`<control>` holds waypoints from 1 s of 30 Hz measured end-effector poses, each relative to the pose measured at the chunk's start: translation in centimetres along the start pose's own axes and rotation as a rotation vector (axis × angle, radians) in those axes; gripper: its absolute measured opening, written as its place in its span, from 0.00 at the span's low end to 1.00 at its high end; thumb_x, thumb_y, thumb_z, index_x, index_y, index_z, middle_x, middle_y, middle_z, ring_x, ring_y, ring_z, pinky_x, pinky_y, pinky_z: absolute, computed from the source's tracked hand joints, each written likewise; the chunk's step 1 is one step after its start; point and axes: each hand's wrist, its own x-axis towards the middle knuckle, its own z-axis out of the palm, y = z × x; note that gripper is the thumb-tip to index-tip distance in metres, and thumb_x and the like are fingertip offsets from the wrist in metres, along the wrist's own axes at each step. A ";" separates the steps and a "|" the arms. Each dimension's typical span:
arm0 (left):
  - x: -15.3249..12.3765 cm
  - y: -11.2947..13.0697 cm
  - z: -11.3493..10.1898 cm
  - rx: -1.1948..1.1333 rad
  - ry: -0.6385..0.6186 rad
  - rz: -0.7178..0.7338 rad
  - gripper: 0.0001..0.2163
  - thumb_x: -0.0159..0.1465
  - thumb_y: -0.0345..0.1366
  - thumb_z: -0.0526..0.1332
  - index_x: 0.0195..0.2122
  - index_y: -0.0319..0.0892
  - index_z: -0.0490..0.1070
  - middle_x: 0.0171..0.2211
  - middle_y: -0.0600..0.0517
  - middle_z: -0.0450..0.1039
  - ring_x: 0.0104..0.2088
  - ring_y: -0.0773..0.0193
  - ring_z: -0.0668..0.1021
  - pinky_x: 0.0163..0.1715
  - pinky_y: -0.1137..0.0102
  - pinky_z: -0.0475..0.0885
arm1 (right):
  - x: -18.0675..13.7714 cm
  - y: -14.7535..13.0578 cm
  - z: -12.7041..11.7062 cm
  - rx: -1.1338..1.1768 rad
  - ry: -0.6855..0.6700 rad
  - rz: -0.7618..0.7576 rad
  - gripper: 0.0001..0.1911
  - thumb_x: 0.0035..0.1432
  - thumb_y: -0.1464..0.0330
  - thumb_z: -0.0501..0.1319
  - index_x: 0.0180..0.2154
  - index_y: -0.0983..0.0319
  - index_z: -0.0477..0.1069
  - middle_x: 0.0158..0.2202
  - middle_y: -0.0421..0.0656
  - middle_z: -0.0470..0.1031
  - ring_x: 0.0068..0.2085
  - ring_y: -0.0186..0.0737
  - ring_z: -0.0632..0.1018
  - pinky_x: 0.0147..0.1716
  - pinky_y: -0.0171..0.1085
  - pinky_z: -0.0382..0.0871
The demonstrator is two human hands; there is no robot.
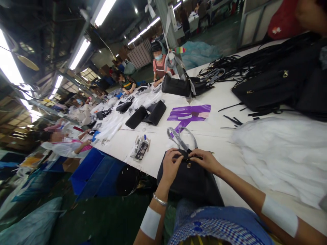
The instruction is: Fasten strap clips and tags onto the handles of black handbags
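A black handbag (pixel 191 182) rests at the table's near edge, close against my body, with a gold-coloured clasp (pixel 189 165) on its side. Its handles (pixel 176 136), wrapped in clear-grey film, stand up beyond my fingers. My left hand (pixel 173 164) pinches the bag's top edge with thumb and fingers. Just to its right, my right hand (pixel 205 160) is closed on the same edge, near the handle base. The fingertips almost meet above the clasp, and whatever small part lies between them is hidden.
White table (pixel 158 146) carries purple tape (pixel 189 114), black pouches (pixel 146 115), a small dark box (pixel 142 150), and another handbag (pixel 176 85). Black bags and straps (pixel 281 78) pile at right above white wrapping (pixel 283 149). Blue bin (pixel 94 173) stands left; co-workers sit along the table.
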 end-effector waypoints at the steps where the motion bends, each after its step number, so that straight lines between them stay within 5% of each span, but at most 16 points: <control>1: 0.0 0.1 0.1 -0.018 -0.016 -0.004 0.11 0.58 0.37 0.65 0.41 0.42 0.72 0.46 0.45 0.73 0.45 0.59 0.76 0.35 0.71 0.75 | 0.1 0.1 0.0 0.009 -0.014 0.000 0.09 0.57 0.63 0.60 0.38 0.56 0.77 0.40 0.42 0.77 0.44 0.43 0.76 0.48 0.41 0.68; 6: 0.1 -0.2 1.0 0.022 -0.124 -0.058 0.08 0.55 0.36 0.67 0.36 0.42 0.75 0.33 0.51 0.77 0.34 0.62 0.78 0.37 0.68 0.73 | 0.5 0.4 0.1 0.029 0.060 0.005 0.09 0.57 0.62 0.60 0.39 0.56 0.76 0.44 0.43 0.76 0.47 0.44 0.76 0.48 0.42 0.70; 9: 0.1 -0.8 1.3 -0.185 -0.085 -0.214 0.09 0.56 0.38 0.66 0.35 0.40 0.74 0.31 0.50 0.77 0.31 0.63 0.78 0.32 0.70 0.73 | 0.2 0.4 0.2 0.029 0.240 0.063 0.13 0.58 0.61 0.59 0.45 0.56 0.73 0.52 0.45 0.72 0.52 0.46 0.73 0.49 0.44 0.71; 11: 0.0 -1.2 1.5 -0.373 -0.049 -0.327 0.12 0.55 0.39 0.67 0.37 0.39 0.72 0.32 0.49 0.77 0.31 0.64 0.78 0.30 0.71 0.74 | -0.1 0.4 0.4 0.034 0.316 0.179 0.14 0.59 0.59 0.57 0.43 0.57 0.72 0.45 0.46 0.76 0.45 0.45 0.77 0.43 0.43 0.73; 14: -0.2 -1.5 1.8 -0.508 -0.024 -0.427 0.15 0.53 0.40 0.69 0.38 0.37 0.72 0.33 0.48 0.77 0.33 0.64 0.79 0.32 0.72 0.74 | -0.6 0.5 1.3 0.156 0.124 0.356 0.18 0.61 0.53 0.53 0.32 0.59 0.72 0.29 0.42 0.77 0.31 0.41 0.78 0.31 0.40 0.73; 16: -0.5 -1.6 2.0 -0.521 -0.007 -0.460 0.16 0.53 0.41 0.69 0.38 0.37 0.72 0.33 0.48 0.77 0.32 0.64 0.79 0.32 0.71 0.74 | -0.8 0.4 2.1 0.288 -0.043 0.401 0.21 0.59 0.50 0.53 0.29 0.60 0.72 0.27 0.42 0.77 0.28 0.39 0.77 0.28 0.37 0.72; 19: -0.8 -1.6 2.3 -0.493 0.001 -0.463 0.16 0.52 0.41 0.70 0.36 0.37 0.72 0.32 0.48 0.77 0.31 0.64 0.79 0.31 0.72 0.74 | -1.0 0.0 2.8 0.386 -0.097 0.358 0.21 0.58 0.50 0.55 0.32 0.60 0.73 0.29 0.42 0.78 0.29 0.38 0.77 0.29 0.36 0.71; 24: -1.1 -1.5 2.3 -0.482 -0.006 -0.480 0.16 0.52 0.42 0.70 0.36 0.37 0.72 0.30 0.49 0.77 0.30 0.64 0.79 0.28 0.73 0.73 | -0.6 -0.5 1.8 0.148 -0.084 0.208 0.16 0.62 0.56 0.54 0.32 0.59 0.74 0.28 0.40 0.78 0.28 0.38 0.77 0.31 0.35 0.68; 30: -2.6 -0.7 1.9 -0.595 -0.048 -0.571 0.17 0.52 0.41 0.71 0.38 0.38 0.71 0.31 0.51 0.76 0.30 0.68 0.78 0.27 0.77 0.70 | 1.2 1.4 -0.7 -0.212 0.177 0.256 0.15 0.61 0.59 0.55 0.30 0.58 0.75 0.27 0.41 0.78 0.31 0.41 0.78 0.35 0.38 0.66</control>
